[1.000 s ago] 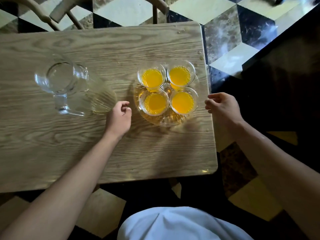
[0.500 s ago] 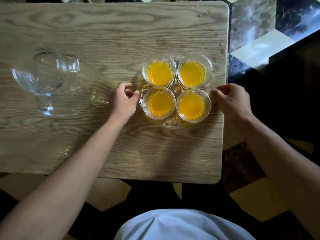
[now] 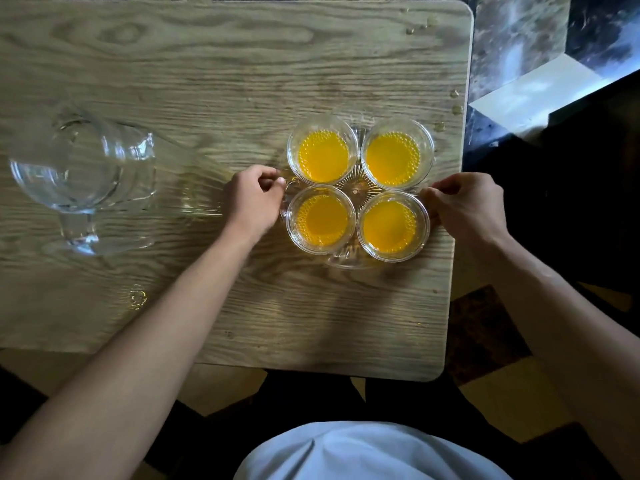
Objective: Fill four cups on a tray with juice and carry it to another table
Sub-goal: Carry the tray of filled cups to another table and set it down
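Fingers of left hand (image 3: 254, 202) and right hand (image 3: 465, 207) curl closed on opposite rims of round clear glass tray (image 3: 349, 261) on wooden worktop (image 3: 207, 64); uneven lift risks tipping four juice-filled clear glass cups (image 3: 322, 220), which sit close together, rims nearly touching.

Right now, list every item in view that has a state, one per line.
Far-left cup: filled with orange juice, upright on the tray.
Far-right cup: filled, upright.
Near-left cup: filled, upright.
Near-right cup: filled, upright.
Glass tray: resting on the table, gripped on both sides.
Pitcher: empty, standing on the table.
Left hand: closed on the tray's left edge.
Right hand: closed on the tray's right edge.
Table: juice drops near the right edge.
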Available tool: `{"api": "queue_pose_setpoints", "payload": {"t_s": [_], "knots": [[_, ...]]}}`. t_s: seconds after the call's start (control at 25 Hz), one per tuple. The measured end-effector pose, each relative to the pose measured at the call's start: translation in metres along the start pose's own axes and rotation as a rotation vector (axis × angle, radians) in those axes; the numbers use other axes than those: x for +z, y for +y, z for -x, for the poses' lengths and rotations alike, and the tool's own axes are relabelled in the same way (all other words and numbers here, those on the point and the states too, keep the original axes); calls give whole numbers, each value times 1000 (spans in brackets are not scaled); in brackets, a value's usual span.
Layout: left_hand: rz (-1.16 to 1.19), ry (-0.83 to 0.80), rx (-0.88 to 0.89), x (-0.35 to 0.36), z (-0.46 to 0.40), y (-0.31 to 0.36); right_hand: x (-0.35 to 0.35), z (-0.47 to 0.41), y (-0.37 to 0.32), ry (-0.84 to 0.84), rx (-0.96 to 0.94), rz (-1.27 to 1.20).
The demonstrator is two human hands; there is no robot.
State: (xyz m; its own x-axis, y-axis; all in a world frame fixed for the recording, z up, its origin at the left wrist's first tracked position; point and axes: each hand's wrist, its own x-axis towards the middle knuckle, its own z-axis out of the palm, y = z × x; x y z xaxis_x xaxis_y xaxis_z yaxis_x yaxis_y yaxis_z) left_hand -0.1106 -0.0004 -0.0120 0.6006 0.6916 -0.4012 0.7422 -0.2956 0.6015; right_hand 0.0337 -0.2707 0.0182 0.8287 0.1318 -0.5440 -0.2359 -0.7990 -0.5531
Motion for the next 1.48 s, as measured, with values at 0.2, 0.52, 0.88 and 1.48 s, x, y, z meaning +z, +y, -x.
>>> {"api": "queue_pose_setpoints", "payload": {"t_s": [0.2,0.52,0.88,1.48], "knots": [[31,-7,-39,3,-2,0,-1,3,-3,9,8,-36],[-10,1,-79,2,-3,9,2,3,-4,33,9,0],[29,-31,-68,-1,3,8,-1,15,-3,56,-22,41],[68,-70,-18,-22,53,-15,0,76,9,93,9,-4]]}}
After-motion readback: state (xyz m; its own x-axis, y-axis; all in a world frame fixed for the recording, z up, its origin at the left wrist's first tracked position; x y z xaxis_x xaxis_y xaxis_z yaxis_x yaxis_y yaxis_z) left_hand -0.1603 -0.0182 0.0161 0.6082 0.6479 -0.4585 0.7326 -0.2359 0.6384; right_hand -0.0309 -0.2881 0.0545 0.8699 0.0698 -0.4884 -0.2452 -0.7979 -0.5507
